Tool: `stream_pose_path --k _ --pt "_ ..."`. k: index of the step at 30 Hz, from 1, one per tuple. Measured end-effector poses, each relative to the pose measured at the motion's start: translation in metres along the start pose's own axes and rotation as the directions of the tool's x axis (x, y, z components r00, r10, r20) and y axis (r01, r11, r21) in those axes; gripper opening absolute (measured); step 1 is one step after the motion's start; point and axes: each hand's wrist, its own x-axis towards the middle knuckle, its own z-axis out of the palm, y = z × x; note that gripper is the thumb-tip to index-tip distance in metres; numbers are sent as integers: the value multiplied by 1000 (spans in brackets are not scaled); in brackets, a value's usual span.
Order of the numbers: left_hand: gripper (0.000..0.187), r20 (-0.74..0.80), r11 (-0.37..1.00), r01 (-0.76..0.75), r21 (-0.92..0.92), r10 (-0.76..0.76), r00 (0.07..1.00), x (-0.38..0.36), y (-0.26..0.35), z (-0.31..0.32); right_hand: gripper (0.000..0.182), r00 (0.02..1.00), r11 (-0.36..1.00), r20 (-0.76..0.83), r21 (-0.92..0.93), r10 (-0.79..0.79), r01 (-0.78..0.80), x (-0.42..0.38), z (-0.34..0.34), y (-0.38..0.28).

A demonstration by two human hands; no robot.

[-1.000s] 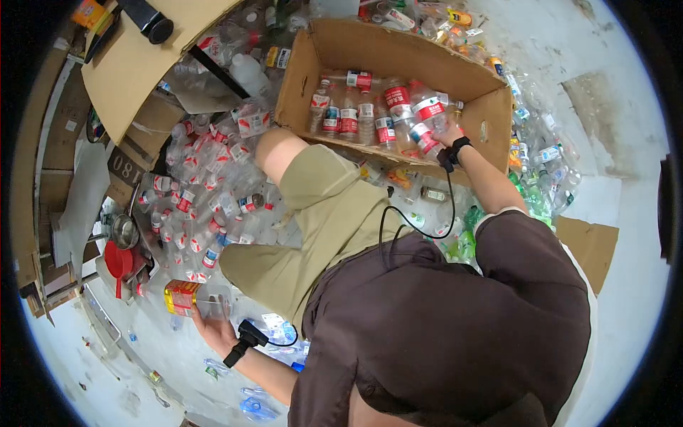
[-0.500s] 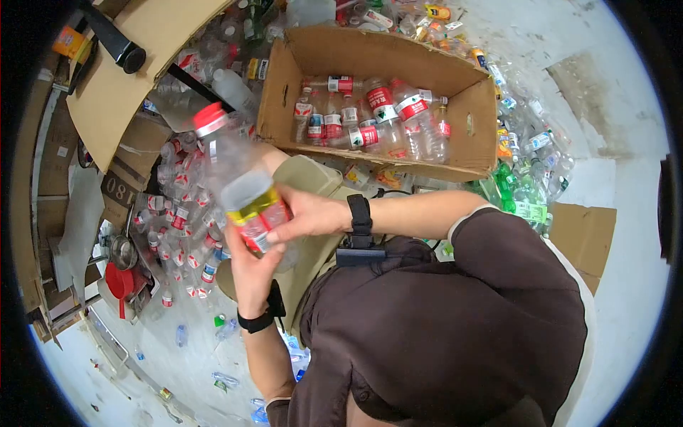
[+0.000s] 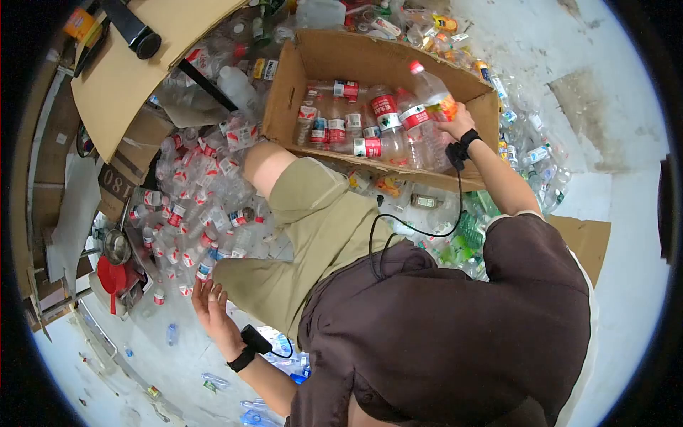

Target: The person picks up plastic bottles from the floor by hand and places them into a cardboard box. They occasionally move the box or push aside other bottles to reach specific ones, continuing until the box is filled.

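My right hand is closed around the lower part of a clear plastic bottle with a red cap and a red and yellow label. It holds the bottle tilted over the right side of a cardboard box. Inside the box lie several clear bottles with red and white labels. At the lower left my left hand is empty, its fingers apart. Its fingertips are close to a small bottle at the edge of a bottle pile; whether they touch it is unclear.
Green bottles lie below the box, and mixed bottles to its right. A cardboard sheet with a black object on it stands at the upper left. A red pan and a metal pot are at the left.
Both hands held a bottle over the left pile before. My right hand has moved right, to the box, holding a bottle. My left hand has let go and moved down and left.
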Motion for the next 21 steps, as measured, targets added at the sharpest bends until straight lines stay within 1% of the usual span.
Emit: stream_pose_path --k 1,3,4,6,7,9,10,11,12,13,14,15,16,17,19,21 --pt "47 -34 999 10 -38 -11 999 -1 -2 -6 83 996 995 18 -57 85 -84 6 6 15" --pt "47 -72 999 13 -42 -16 997 -3 -3 -13 89 963 963 55 -79 264 -259 5 2 18" --pt "48 -91 999 21 -38 -24 996 -4 -3 -15 89 965 964 57 -83 257 -252 2 4 17" --pt "49 -113 999 20 -29 -24 993 -6 -3 -18 97 952 936 -160 -201 259 -289 -7 7 7" --pt "49 -117 999 22 -29 -25 993 -8 -3 -20 97 953 937 -159 -202 257 -286 -7 11 5" --pt "48 -152 999 13 -39 -19 988 -12 -5 -22 98 982 987 -122 -56 142 -149 -4 26 1" --pt "48 -156 999 14 -42 -21 988 -14 -8 -25 80 970 999 -236 22 51 -48 -9 35 -5" --pt "48 -181 998 26 -49 -34 983 -16 -11 -30 80 971 999 -236 21 47 -43 -10 46 -11" --pt "48 -207 998 36 -55 -47 977 -18 -15 -35 65 963 942 -253 288 -98 171 -11 55 -19" --pt "48 -213 998 36 -54 -47 976 -21 -16 -39 52 925 772 -304 522 -227 362 -14 66 -29" --pt "47 -227 997 45 -63 -58 972 -24 -17 -42 40 958 655 -177 701 -224 283 -32 60 -58" --pt "47 -243 996 54 -71 -69 968 -27 -18 -46 29 968 514 -46 840 -245 170 -60 43 -96" --pt "47 -254 996 54 -68 -69 965 -28 -20 -49 27 938 406 47 908 -342 103 -84 26 -125" --pt "46 -266 994 62 -86 -83 960 -29 -22 -53 24 885 299 125 954 -448 17 -105 11 -153" --pt "46 -316 992 71 -103 -100 943 -36 -26 -59 22 788 192 228 971 -571 -142 -136 -3 -201" --pt "45 -345 990 73 -125 -112 932 -40 -28 -62 23 682 193 282 959 -675 -205 -155 2 -234"
